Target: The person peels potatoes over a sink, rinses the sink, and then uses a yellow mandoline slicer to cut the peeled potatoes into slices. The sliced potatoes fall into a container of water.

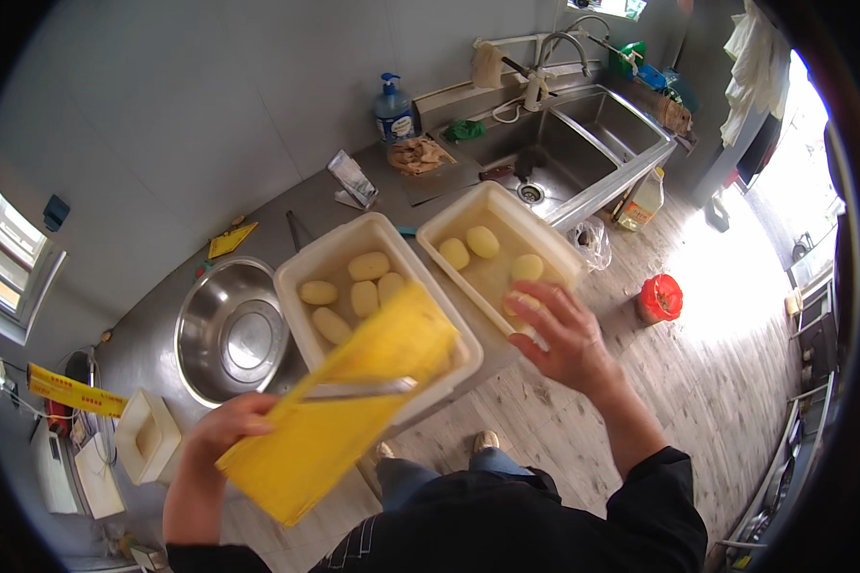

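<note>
My left hand (233, 422) grips the near left edge of a yellow mandoline slicer (330, 444) with a slanted metal blade. The slicer is tilted over the near part of a white plastic tub (448, 308), where several peeled potatoes (369, 266) lie in cloudy water. My right hand (562, 336) is over the near end of a second white tub (441, 261) on the right. Its fingers are at a peeled potato (522, 303), partly hidden; whether they close round it is unclear. More peeled potatoes (482, 242) lie in that tub's water.
A steel basin (193, 344) stands left of the tubs on the metal counter (258, 222). Behind are a double sink (580, 161), a blue pump bottle (393, 111) and a brown cloth (419, 155). A red-lined bin (661, 297) and an oil jug (641, 202) stand on the floor at right.
</note>
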A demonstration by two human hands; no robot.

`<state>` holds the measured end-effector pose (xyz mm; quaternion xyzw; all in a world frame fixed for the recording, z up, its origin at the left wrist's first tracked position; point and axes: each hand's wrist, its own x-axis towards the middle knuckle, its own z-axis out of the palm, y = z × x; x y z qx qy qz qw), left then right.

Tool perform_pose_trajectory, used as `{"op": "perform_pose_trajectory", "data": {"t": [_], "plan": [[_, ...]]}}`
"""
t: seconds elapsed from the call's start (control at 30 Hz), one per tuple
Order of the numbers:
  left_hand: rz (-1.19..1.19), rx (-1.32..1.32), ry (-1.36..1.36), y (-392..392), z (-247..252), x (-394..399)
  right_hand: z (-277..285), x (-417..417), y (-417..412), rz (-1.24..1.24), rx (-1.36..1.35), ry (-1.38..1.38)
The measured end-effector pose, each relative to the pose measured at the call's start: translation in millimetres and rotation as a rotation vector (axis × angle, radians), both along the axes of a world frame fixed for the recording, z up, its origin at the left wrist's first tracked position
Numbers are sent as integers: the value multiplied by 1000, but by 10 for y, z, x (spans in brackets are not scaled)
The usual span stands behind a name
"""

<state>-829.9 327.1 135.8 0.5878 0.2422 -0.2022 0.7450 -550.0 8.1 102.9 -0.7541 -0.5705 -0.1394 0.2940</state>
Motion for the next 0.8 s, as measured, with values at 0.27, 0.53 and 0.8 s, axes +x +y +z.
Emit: {"op": "perform_pose_trajectory", "data": {"t": [0.27, 0.53, 0.8], "plan": [[-843, -151, -113, -1250, -71, 1627, -72, 813, -1208, 321, -362, 539], [-62, -383, -615, -1761, -172, 2278, -614, 1206, -1389, 319, -350, 1229], [467, -562, -471, -2362, -1615, 2890, -1257, 1216, -366, 54, 409, 1787]]}}
